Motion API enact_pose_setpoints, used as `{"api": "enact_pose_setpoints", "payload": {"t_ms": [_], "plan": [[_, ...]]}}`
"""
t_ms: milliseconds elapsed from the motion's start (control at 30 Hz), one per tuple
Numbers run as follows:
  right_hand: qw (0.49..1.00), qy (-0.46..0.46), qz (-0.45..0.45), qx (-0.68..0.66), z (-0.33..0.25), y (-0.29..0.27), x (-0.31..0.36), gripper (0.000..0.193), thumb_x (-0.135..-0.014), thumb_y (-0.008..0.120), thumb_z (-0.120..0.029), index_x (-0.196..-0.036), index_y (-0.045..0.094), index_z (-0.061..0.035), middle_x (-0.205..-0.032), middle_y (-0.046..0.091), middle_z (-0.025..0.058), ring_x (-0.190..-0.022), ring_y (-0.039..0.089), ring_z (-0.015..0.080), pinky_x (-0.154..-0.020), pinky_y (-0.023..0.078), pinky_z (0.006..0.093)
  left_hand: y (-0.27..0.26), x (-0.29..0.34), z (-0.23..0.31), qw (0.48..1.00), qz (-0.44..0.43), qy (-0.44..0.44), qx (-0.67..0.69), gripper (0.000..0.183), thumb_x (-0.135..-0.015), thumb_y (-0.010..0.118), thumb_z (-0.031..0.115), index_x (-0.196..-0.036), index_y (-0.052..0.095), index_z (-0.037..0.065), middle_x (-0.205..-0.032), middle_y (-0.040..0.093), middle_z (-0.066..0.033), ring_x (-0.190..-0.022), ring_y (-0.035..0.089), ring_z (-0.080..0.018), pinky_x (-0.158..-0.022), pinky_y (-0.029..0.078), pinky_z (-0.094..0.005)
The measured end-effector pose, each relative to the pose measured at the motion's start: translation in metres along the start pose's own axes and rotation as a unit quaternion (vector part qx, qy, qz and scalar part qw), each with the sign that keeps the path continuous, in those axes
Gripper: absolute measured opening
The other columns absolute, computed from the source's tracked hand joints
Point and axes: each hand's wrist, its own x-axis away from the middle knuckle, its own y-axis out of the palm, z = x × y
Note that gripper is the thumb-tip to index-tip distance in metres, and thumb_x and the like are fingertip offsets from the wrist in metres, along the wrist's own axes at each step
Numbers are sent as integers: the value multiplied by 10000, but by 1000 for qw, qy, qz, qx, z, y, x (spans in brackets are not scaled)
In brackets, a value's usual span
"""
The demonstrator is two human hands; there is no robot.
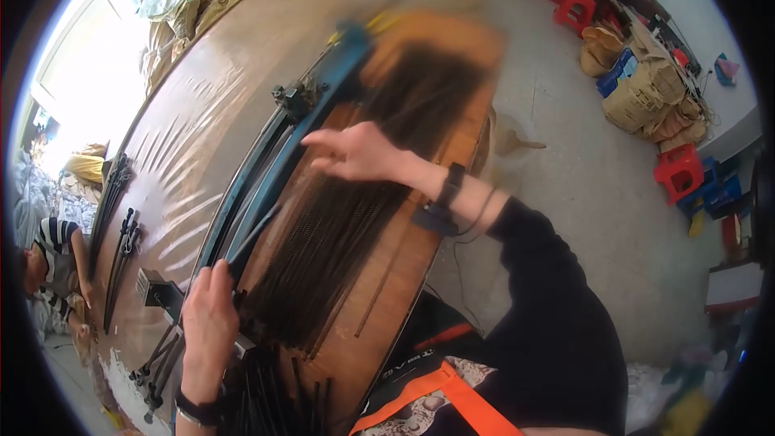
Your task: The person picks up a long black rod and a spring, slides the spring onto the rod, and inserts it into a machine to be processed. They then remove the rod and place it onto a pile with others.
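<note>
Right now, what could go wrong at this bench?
Pinch: the right hand, index finger extended, is close to the blue rail and its dark metal block; if that block shifts, a fingertip could get caught.

Scatter: the dark rods lie loose beside the rail, below the right hand; a low sweep could knock some out of line.

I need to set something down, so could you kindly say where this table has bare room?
The widest bare patch is the plastic-covered tabletop between the blue rail and the dark bundles at left. Right of the rod pile runs a narrow wooden strip, with one loose rod on it. Around the left hand and black rods it is crowded.
</note>
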Motion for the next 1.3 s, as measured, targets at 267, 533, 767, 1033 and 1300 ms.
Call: {"api": "enact_pose_setpoints", "payload": {"t_ms": [267,533,767,1033,1300], "plan": [[997,53,15,-50,-30,20,-12,539,-835,752,-406,-1272,616,-122,-824,691,100,-710,677,256,-649,551,350,3,-10,2,991,-53,-109,58,292,-902,570,30,-1192,575,58,-832,561,-180,-797,582,-400,-659,475,-469],[929,76,-119,-343,-85,31,-12,206,-914,692,-233,-1024,729,-62,-822,701,68,-783,668,183,-706,536,312,-38,50,-54,995,0,-39,-87,297,-906,608,65,-1200,629,98,-767,536,-134,-726,572,-322,-632,465,-423],[895,162,-41,-414,-185,55,-32,138,-917,686,-171,-969,735,-52,-848,705,60,-793,638,142,-749,513,317,-63,92,-48,997,46,-49,-23,313,-893,639,77,-1201,645,134,-735,513,-111,-685,563,-279,-608,450,-407],[931,17,28,-363,-235,80,-28,156,-922,684,-176,-923,718,-24,-805,680,54,-749,626,128,-707,510,284,-80,152,-48,992,-1,-110,-57,332,-887,654,84,-1216,640,123,-715,501,-106,-649,561,-279,-578,448,-404],[896,84,-122,-419,-234,88,-14,116,-861,737,-119,-954,712,-53,-793,656,41,-713,602,156,-652,491,302,-83,190,-56,990,-5,-118,-76,383,-881,662,90,-1260,621,127,-712,505,-101,-652,566,-275,-571,453,-397]]}}
